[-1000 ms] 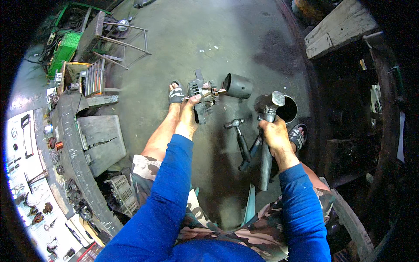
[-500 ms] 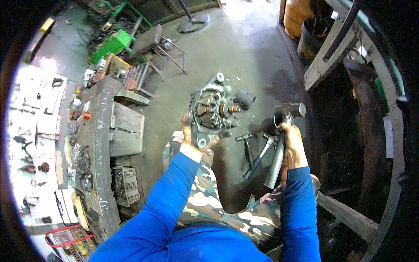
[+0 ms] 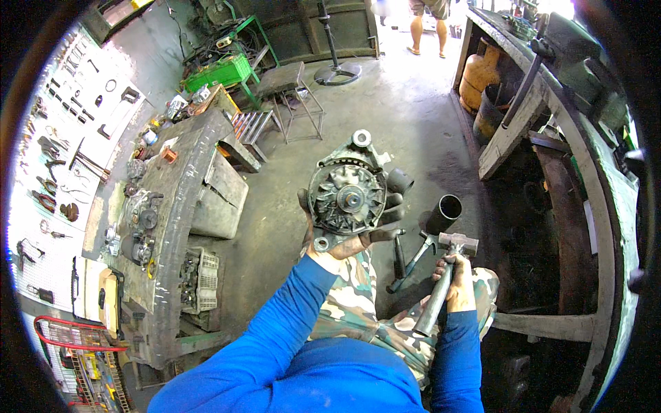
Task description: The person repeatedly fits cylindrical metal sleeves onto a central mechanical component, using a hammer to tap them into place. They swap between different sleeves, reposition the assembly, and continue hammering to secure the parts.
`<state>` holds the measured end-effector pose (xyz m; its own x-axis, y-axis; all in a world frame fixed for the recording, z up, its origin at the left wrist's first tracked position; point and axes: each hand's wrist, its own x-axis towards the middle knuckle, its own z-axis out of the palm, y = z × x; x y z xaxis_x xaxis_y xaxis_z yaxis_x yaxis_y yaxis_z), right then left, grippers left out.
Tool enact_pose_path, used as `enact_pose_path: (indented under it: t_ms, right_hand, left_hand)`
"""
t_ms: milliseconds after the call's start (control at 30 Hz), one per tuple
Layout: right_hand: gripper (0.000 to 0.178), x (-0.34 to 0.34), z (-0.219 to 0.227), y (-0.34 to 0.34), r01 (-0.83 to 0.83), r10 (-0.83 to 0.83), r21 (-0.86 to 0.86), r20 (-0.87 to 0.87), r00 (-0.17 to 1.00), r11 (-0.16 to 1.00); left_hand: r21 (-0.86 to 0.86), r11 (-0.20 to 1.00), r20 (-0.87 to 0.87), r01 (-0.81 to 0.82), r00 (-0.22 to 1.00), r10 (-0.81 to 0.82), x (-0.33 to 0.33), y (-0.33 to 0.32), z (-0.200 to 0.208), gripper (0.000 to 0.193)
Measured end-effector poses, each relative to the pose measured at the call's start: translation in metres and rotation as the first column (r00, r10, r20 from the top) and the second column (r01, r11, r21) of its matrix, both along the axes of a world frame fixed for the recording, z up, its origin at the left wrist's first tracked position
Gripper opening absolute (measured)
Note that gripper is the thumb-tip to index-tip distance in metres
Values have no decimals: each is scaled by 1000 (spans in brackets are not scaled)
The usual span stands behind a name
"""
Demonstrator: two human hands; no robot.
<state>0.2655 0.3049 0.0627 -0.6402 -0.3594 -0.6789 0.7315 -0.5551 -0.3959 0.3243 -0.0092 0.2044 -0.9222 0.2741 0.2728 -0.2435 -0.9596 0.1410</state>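
Note:
My left hand is closed around the underside of a greasy alternator, held up over the floor in front of my knees. Its finned rotor and shaft end face me, and a mounting ear with a hole sticks up at the top. In my right hand is a sledgehammer, gripped high on its thick metal handle just below the head, beside my right knee. Two smaller hammers, one with a pale shaft, lie on the floor between the hands. A short open pipe stands behind the sledgehammer head.
Another dark cylinder shows behind the alternator. To the left, a worn workbench carries metal parts, beside a tool board. A wooden bench frame borders the right. At the far doorway are a person's legs.
The alternator has turned so its rotor end faces me. My right hand and the sledgehammer appear lower. The view has tilted up, bringing the doorway and a person's legs into sight.

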Motion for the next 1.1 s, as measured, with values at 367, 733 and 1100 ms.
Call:
enact_pose_path:
  t_ms: [367, 733, 1100]
  right_hand:
    - [19, 7, -23, 24, 131, -122, -72, 118, 985, 989]
    - [30, 3, -23, 25, 118, -105, -82, 143, 984, 990]
    - [18, 51, 145, 56, 18, -5, 38, -300, 954, 999]
  left_hand:
    - [-47, 986, -162, -158, 976, 149, 0, 9, -2, 84]
    - [41, 986, -19, -159, 987, 160, 6, 14, 4, 105]
    - [-932, 3, -358, -363, 920, 156, -13, -23, -82, 58]
